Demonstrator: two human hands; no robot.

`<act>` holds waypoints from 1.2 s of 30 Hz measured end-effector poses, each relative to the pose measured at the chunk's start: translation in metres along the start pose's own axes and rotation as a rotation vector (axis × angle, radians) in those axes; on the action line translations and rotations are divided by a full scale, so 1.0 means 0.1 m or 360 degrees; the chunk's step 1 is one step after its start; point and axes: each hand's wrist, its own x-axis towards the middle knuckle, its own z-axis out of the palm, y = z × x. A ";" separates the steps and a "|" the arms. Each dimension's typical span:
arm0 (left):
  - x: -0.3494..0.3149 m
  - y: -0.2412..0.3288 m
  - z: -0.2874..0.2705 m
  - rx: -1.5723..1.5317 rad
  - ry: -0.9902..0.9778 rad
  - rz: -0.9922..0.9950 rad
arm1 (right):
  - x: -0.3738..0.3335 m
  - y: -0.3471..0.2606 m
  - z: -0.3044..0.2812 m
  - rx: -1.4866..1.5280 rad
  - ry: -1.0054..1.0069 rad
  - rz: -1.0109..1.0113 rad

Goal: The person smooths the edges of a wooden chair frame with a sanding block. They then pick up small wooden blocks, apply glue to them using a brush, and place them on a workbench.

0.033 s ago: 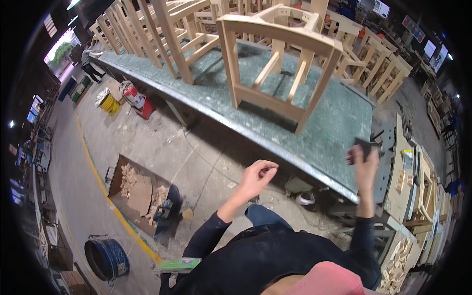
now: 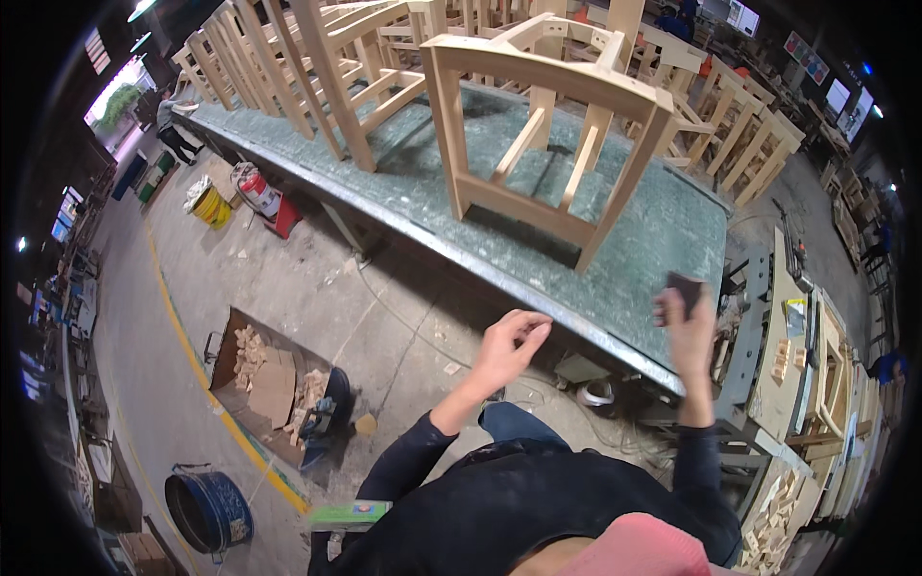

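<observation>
In my right hand [image 2: 691, 333], above the right end of the green-topped workbench [image 2: 663, 250], is a small dark brown sanding block [image 2: 685, 289]. My left hand [image 2: 515, 341] is beside the bench's metal front edge, its fingers curled loosely together; nothing shows in them. A bare wooden chair frame [image 2: 526, 197] stands on the bench in front of both hands, apart from them. Other unfinished wooden frames [image 2: 357, 125] stand farther left along the bench.
More chair frames [image 2: 740, 144] are stacked behind the bench. On the floor at left are a bin of wood scraps [image 2: 233, 370], a dark blue bucket [image 2: 226, 499], a yellow bucket [image 2: 213, 205] and a red fire extinguisher [image 2: 257, 191]. A cable [image 2: 389, 305] crosses the floor.
My right hand, with the sanding block, has moved a little to the left over the bench. My left hand has shifted slightly right. The chair frame stays in place.
</observation>
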 end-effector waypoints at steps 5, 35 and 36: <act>1.34 0.01 0.01 -0.0351 -0.0119 0.0103 | 0.67 -0.34 1.67 -0.0425 -0.0271 -0.0351; 7.15 0.12 0.24 -0.0634 0.0958 0.1308 | 3.73 -1.34 1.70 -0.1356 -0.0164 -0.0484; 7.18 0.07 0.30 -0.0601 0.0967 0.1337 | 3.74 -1.31 1.69 -0.1366 -0.0176 -0.0508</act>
